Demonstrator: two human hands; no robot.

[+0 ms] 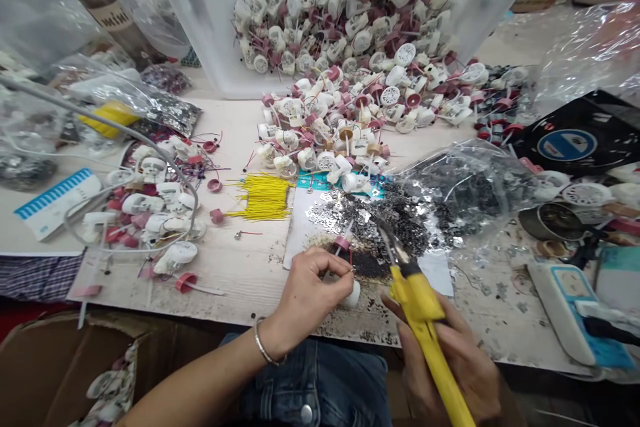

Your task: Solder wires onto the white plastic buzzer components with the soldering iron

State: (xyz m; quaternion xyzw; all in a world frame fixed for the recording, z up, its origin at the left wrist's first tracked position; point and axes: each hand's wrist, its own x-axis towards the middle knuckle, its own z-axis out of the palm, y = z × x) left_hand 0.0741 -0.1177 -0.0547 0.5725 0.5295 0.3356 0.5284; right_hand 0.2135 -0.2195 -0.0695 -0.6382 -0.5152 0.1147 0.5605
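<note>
Head view: left hand [311, 287] pinches a small white part [353, 295], pink cap [343, 243] just beyond it; right hand [465, 357] grips a yellow tool [419, 300], its dark end pointing away from the body. Yellow wires [265, 197] lie on the desk [240, 280] beyond and left of the left hand, small metal bits [407, 217] ahead of both hands, part-filled bin [193, 20] farther out.

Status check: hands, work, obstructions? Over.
Left hand holding small white part. Right hand gripping yellow tool. Loose metal bits heaped beyond hands.
</note>
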